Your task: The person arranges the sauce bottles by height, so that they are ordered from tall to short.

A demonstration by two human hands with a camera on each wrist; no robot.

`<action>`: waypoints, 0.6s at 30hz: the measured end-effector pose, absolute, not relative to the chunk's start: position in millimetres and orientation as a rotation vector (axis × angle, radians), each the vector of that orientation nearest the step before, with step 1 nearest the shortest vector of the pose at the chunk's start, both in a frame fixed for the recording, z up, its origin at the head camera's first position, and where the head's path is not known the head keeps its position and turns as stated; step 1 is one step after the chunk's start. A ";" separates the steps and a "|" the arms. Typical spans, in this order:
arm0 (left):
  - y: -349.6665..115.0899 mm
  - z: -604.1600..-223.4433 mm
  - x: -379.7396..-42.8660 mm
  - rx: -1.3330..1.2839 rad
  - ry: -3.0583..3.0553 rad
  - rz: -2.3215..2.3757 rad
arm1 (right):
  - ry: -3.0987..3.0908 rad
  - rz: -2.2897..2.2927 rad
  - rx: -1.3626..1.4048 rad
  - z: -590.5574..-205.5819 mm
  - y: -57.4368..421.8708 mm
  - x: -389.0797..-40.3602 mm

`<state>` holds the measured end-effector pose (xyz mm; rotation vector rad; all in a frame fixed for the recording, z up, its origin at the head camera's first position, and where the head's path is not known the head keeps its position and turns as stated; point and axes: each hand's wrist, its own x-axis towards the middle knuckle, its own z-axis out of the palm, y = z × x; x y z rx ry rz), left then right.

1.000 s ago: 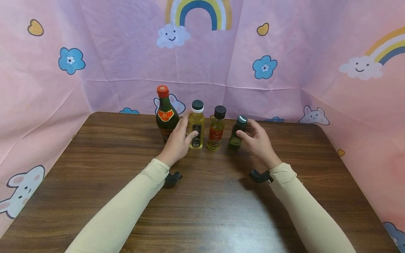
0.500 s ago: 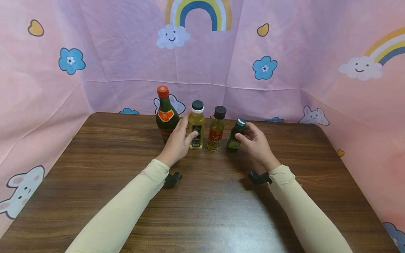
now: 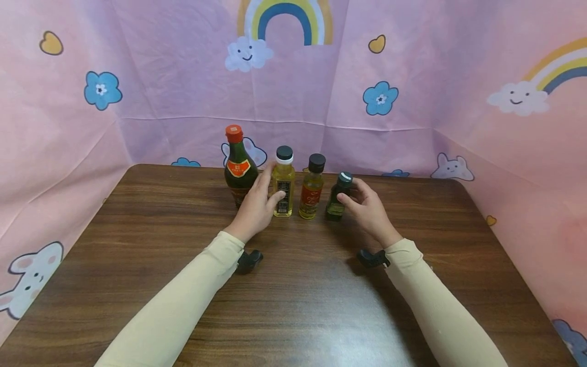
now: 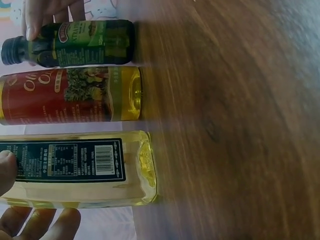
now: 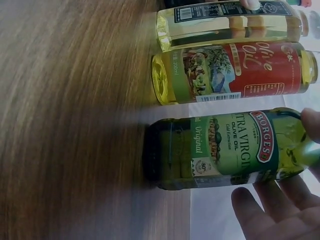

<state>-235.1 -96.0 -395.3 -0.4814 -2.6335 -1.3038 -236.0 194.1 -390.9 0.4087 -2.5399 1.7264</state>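
Observation:
Four bottles stand in a row, a gap between each of the right-hand three. My left hand (image 3: 254,208) grips the clear bottle of yellow oil (image 3: 283,199), thumb on its front and fingers round its far side. At the row's right end my right hand (image 3: 370,213) holds the small dark green olive oil bottle (image 5: 230,147) near its neck, between thumb and fingers. Between them stands a red-labelled olive oil bottle (image 3: 310,196), touched by neither hand. Behind my left hand, the tall dark bottle with a red cap (image 3: 239,167) is partly hidden.
The bottles are toward the back of a brown wooden table (image 3: 293,300). A pink and purple printed cloth (image 3: 183,86) hangs behind it and at both sides. Dark wrist mounts (image 3: 373,258) show under both sleeves.
My right hand has moved the small green bottle slightly left and nearer, closer to the red-labelled bottle. The left hand keeps its grip on the clear bottle; the head view has shifted slightly.

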 end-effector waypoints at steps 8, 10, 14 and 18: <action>-98.1 -396.4 -233.7 -0.465 -2.662 -1.283 | -2.543 1.723 0.419 -392.3 191.0 -239.5; -98.7 -396.3 -233.7 -0.461 -2.656 -1.296 | -2.537 1.724 0.431 -392.9 190.1 -239.9; -99.6 -398.0 -233.8 -0.454 -2.638 -1.356 | -2.520 1.746 0.436 -393.1 191.1 -239.4; -101.4 -400.5 -231.8 -0.452 -2.625 -1.415 | -2.481 1.783 0.412 -393.0 195.4 -236.3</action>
